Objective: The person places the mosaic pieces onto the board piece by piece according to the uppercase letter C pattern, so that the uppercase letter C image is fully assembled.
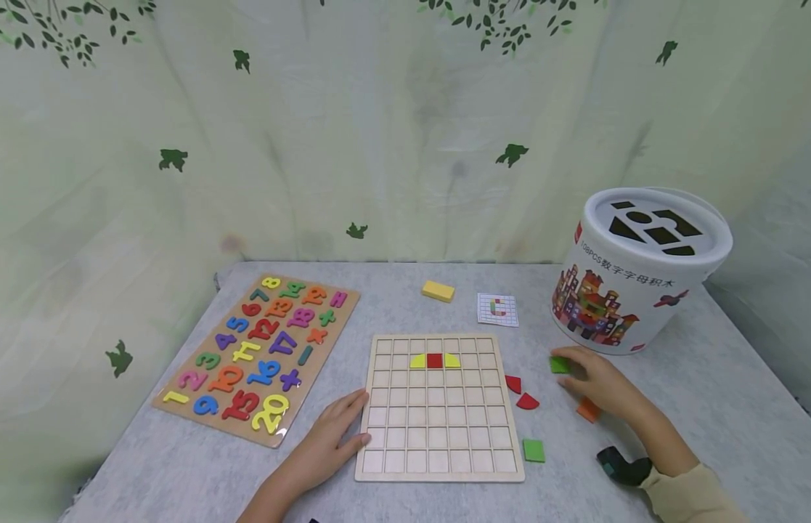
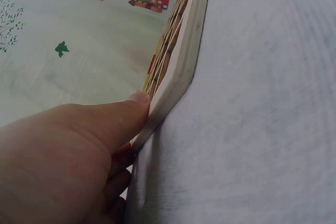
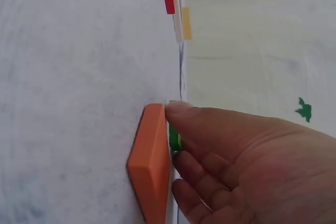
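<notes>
My right hand (image 1: 597, 385) pinches a small green block (image 1: 560, 365) off the desk (image 1: 706, 378); my left hand (image 1: 329, 436) lies flat, steadying the grid board (image 1: 438, 410). Next I'd lift and seat it beside the grip.

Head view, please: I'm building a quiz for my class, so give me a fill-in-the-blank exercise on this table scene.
1. The left hand rests against the ____ edge of the grid board.
2. The right hand pinches a small ____ block.
3. On the grid board, the red square sits between two ____ pieces.
4. The white bucket stands at the table's far ____ side.

Missing words: left; green; yellow; right
</notes>
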Demonstrator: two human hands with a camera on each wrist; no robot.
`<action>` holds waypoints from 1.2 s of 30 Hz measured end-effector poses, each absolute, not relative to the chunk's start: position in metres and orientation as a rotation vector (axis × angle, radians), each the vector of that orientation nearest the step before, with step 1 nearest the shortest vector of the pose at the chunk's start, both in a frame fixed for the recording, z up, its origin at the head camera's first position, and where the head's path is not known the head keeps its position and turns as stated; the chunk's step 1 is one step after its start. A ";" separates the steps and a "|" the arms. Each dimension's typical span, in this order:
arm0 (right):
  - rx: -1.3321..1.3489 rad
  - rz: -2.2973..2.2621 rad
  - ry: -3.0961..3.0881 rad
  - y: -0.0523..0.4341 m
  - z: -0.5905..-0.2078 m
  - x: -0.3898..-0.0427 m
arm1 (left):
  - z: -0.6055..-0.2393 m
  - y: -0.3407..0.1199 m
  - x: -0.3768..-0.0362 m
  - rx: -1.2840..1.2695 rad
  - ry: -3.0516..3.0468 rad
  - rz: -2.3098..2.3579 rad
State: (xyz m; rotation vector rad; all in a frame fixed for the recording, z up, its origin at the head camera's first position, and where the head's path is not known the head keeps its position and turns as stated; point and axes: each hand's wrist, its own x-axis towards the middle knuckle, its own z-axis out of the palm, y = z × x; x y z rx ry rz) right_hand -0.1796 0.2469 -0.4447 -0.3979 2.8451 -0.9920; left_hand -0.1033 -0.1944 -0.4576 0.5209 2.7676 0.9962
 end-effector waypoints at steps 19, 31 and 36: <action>-0.462 -1.045 2.918 0.221 -0.424 -0.180 | -0.457 -0.194 -0.103 0.542 2.785 0.988; -0.812 -1.146 2.881 0.156 -0.391 -0.190 | -0.456 -0.194 -0.102 0.531 2.778 0.991; -0.941 -1.221 2.785 0.125 -0.391 -0.195 | -0.457 -0.194 -0.102 0.530 2.783 0.995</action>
